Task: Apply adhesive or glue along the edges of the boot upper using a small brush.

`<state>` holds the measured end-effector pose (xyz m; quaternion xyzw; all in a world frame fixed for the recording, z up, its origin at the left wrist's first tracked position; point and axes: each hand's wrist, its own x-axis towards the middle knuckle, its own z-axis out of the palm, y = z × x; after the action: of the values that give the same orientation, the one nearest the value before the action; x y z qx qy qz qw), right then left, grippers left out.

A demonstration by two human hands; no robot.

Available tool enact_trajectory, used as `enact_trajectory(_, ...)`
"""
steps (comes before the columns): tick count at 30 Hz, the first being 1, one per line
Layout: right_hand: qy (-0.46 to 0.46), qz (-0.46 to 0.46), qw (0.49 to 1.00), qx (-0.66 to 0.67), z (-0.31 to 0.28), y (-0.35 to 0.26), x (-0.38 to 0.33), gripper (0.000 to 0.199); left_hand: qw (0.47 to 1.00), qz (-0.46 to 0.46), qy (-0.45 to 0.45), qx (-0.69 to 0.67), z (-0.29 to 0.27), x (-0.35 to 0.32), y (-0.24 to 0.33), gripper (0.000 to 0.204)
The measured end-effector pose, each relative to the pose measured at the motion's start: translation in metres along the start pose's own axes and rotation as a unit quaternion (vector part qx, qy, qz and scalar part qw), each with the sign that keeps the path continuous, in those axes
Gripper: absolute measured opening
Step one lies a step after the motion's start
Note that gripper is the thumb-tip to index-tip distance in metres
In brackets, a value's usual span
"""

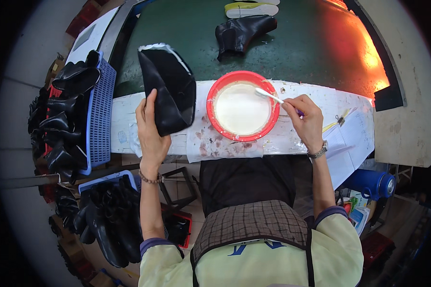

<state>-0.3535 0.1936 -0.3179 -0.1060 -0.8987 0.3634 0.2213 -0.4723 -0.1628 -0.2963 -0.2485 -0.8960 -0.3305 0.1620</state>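
My left hand (151, 126) is closed on a black boot upper (166, 103), held upright left of the bowl with its opening facing me. White paste coats the upper's far edge. In my right hand (305, 119) a toothbrush (272, 97) with a white head and a purple part on its handle is pinched between thumb and fingers. Its bristle end is over the right side of a red bowl (212, 118), which holds a creamy white liquid (240, 109). Whether the bristles touch the liquid I cannot tell.
Beyond the paper-covered ledge (215, 146) runs a green belt (187, 28), glowing orange at right. On it lie another black boot (242, 36) and pale soles (251, 10). Blue baskets (100, 115) of black boots stand left. Papers with a binder clip (340, 119) and a blue flask (371, 184) are right.
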Motion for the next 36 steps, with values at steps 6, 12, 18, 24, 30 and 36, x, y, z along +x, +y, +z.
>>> enact_trajectory(6,-0.013,-0.077,0.983,0.165,0.005,-0.036,0.012,0.011,0.993,0.101,-0.060,-0.011,-0.002,-0.010,0.047,0.086)
enact_trajectory(12,0.053,-0.123,0.985,0.109,-0.008,-0.017,0.050,0.012,0.977,0.164,-0.066,-0.121,-0.001,-0.021,0.067,0.067)
enact_trajectory(18,0.068,-0.165,0.972,0.151,-0.009,-0.025,0.052,0.017,0.986,0.159,0.008,-0.055,0.006,-0.010,0.070,0.079)
enact_trajectory(24,0.066,-0.157,0.966,0.197,0.005,-0.030,0.017,0.022,0.979,0.143,0.117,-0.086,0.023,0.007,0.074,0.074)
enact_trajectory(30,0.011,-0.207,0.963,0.173,0.000,-0.046,0.003,0.024,0.958,0.193,0.206,-0.056,0.035,0.027,0.068,0.070)
enact_trajectory(36,-0.082,-0.148,0.961,0.220,-0.004,-0.057,0.000,0.016,0.958,0.225,0.166,0.056,0.038,0.033,0.051,0.063)
